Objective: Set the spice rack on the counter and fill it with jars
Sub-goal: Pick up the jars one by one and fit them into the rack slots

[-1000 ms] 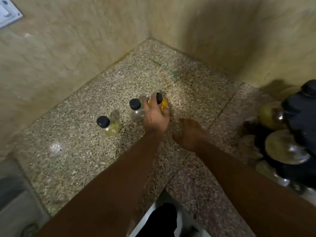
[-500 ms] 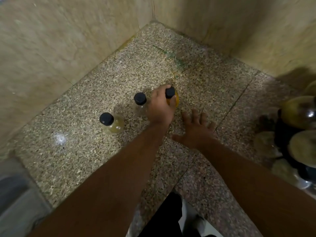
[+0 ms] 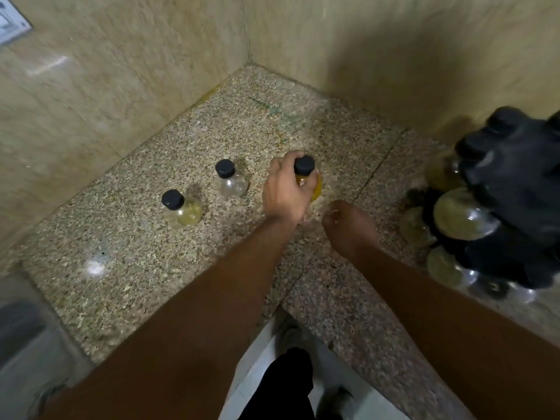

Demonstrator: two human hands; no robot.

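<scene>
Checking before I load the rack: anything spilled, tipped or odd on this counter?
No spill shows. The pale-yellow jar and clear jar stand upright, capped; the left hand grips the orange jar. Only oddity: green scribble marks on the counter near the corner. The rack is blurred.

No legible text; the wall plate [image 3: 12, 25] seems too blurred.

3 small round glass jars w/ black screw caps stand upright in a row on the speckled desk [image 3: 151, 268]. Leftmost jar [image 3: 181, 207] has some pale yellow stuff, middle jar [image 3: 231, 180] looks clear, orange jar [image 3: 306, 172] is gripped at the neck by the left hand [image 3: 285, 192]. Black spice rack [image 3: 515, 177] sits at the desk's far right. Rack jars [image 3: 463, 213] show their round bottoms, tbh kinda blurry.
</scene>
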